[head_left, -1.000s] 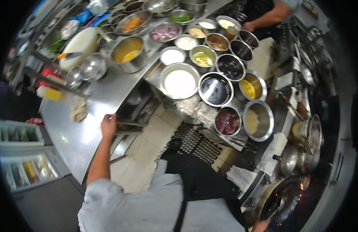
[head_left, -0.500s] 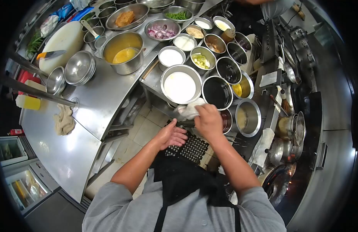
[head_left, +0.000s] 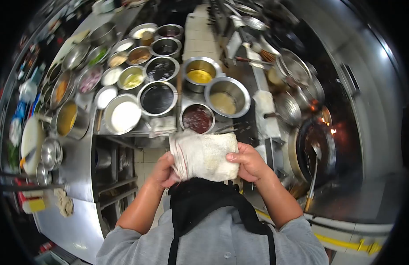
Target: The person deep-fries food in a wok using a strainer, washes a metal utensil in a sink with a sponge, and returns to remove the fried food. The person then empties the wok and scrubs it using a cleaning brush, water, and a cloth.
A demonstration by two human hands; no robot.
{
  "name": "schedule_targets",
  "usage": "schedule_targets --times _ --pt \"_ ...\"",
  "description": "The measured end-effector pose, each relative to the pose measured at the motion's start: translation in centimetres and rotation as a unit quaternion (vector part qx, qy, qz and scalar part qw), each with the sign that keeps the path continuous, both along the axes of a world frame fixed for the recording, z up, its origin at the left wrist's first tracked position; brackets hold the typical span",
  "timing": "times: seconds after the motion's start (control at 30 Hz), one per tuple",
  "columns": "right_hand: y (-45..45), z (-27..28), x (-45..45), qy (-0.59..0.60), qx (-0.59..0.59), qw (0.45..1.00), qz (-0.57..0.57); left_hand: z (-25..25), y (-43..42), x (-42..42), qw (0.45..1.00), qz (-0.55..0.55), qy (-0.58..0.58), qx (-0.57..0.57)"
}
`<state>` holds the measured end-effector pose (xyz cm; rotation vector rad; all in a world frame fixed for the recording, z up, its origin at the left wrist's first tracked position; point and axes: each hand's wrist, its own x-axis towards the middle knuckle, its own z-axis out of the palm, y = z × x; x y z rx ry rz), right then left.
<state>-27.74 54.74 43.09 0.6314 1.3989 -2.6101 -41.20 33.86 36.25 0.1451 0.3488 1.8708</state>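
A folded, off-white cloth (head_left: pixel 206 155) is stretched between my two hands in front of my apron. My left hand (head_left: pixel 165 170) grips its left edge, where several layers show. At the right edge, my right hand (head_left: pixel 247 162) pinches it with the thumb on top; the fingers beneath are partly hidden. Just beyond the cloth stands a pot of dark red sauce (head_left: pixel 197 119). Another folded cloth (head_left: pixel 163 125) lies at the counter edge, close to a pot of black liquid (head_left: pixel 158 99).
Several steel pots with a white liquid (head_left: pixel 123 115), yellow oil (head_left: pixel 200 76) and cloudy liquid (head_left: pixel 224 102) crowd the counter ahead. To the right, a wok (head_left: pixel 317 148) holds a ladle (head_left: pixel 314 176), with flames beside it. A steel worktable (head_left: pixel 76 229) runs along the left.
My right hand has brought a white cloth from the counter edge to my front. My left hand, earlier open, now grips it too. The view has turned to the right, toward the stove.
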Motion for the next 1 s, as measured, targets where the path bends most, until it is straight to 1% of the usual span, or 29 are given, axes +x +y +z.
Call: schedule_targets --times 0.03,0.07,0.1,0.13,0.17,0.2,0.23,0.27,0.3,0.33,0.37,0.4,0.43,0.47,0.5,0.53,0.6,0.63,0.67,0.7,0.73,0.8,0.83,0.87,0.9,0.93,0.97,1.0 --pt "1.1 -0.1 2.0 0.002 -0.068 0.997 -0.023 -1.1 1.3 1.0 0.999 -0.019 0.0 -0.033" --pt "2.2 -0.5 4.2 0.005 -0.138 0.989 -0.045 -0.8 2.7 2.7 0.998 -0.041 0.002 -0.039" --pt "3.2 -1.2 6.4 0.008 -0.167 0.983 -0.072 -0.5 4.2 4.4 0.996 -0.068 0.023 -0.047" --pt "4.0 -1.2 8.6 0.01 -0.171 0.981 -0.091 -0.4 5.6 6.0 0.993 -0.093 0.045 -0.054" --pt "4.9 -1.2 10.8 -0.003 -0.214 0.97 -0.116 -0.7 6.6 7.6 0.992 -0.092 0.071 -0.041" --pt "5.6 -1.1 12.8 -0.016 -0.257 0.956 -0.138 -1.0 7.9 9.0 0.991 -0.109 0.07 -0.043" --pt "5.7 -0.8 14.4 -0.044 -0.236 0.952 -0.189 -1.4 9.2 10.6 0.986 -0.155 -0.062 0.002" --pt "6.4 -1.2 16.2 -0.044 -0.242 0.948 -0.204 -1.6 10.3 12.3 0.96 -0.194 -0.195 0.041" --pt "7.4 -1.8 17.8 -0.053 -0.18 0.96 -0.206 -0.6 12.8 14.2 0.971 -0.191 -0.133 -0.056" --pt "8.3 -2.2 19.2 -0.064 -0.118 0.97 -0.205 -1.3 14.6 15.1 0.97 -0.196 -0.124 -0.073" --pt "8.9 -2.0 20.7 -0.094 -0.006 0.972 -0.215 -1.9 16.4 15.9 0.966 -0.211 -0.116 -0.094" --pt "8.6 -1.3 21.9 -0.097 -0.009 0.97 -0.223 -2.0 17.9 16.7 0.962 -0.222 -0.108 -0.113" --pt "8.0 -0.3 22.7 -0.111 0.354 0.901 -0.223 -1.7 18.7 17.3 0.96 -0.226 -0.109 -0.121" --pt "7.5 0.4 23.2 -0.112 0.668 0.709 -0.195 -1.1 19.5 17.8 0.96 -0.231 -0.105 -0.121" --pt "7.2 0.9 23.6 -0.035 0.705 0.697 -0.129 -0.6 20.3 18.4 0.958 -0.243 -0.082 -0.127" --pt "6.6 1.7 23.0 -0.005 0.743 0.66 -0.109 -0.3 20.9 18.9 0.956 -0.256 -0.06 -0.133" --pt "8.0 -1.8 23.5 -0.036 0.704 0.703 -0.089 0.2 21.4 19.4 0.949 -0.285 -0.041 -0.129" --pt "8.2 -3.0 23.6 -0.045 0.524 0.818 -0.231 0.9 21.6 19.4 0.948 -0.276 0.024 -0.156" --pt "8.5 -3.5 23.4 -0.046 0.313 0.88 -0.353 1.4 21.8 19.2 0.944 -0.26 0.091 -0.179" --pt "9.0 -2.7 23.4 0.019 0.131 0.898 -0.42 1.8 21.7 19.1 0.945 -0.231 0.167 -0.159" --pt "8.9 -1.0 24.2 0.01 0.057 0.91 -0.411 2.1 21.5 18.8 0.946 -0.228 0.169 -0.158" --pt "10.1 -1.6 25.3 -0.049 0.159 0.955 -0.245 2.5 21.1 18.1 0.932 -0.181 0.293 -0.113" --pt "10.0 -2.0 24.6 -0.052 0.161 0.955 -0.245 2.5 20.7 17.8 0.872 -0.102 0.47 -0.089" --pt "9.9 -1.9 23.2 -0.122 0.256 0.936 -0.21 2.3 20.1 17.1 0.874 -0.1 0.467 -0.088" --pt "9.9 -1.8 21.9 -0.187 0.351 0.902 -0.168 2.0 19.4 15.9 0.841 -0.08 0.528 -0.088" --pt "9.9 -1.9 20.9 -0.184 0.356 0.902 -0.16 1.5 18.4 14.3 0.802 -0.057 0.587 -0.093" --pt "10.1 -2.2 20.0 -0.143 0.388 0.873 -0.26 -0.9 17.4 12.7 0.826 -0.034 0.549 -0.12" --pt "9.8 -1.7 18.5 -0.097 0.413 0.833 -0.355 -1.0 15.9 11.6 0.941 -0.086 0.275 -0.179"
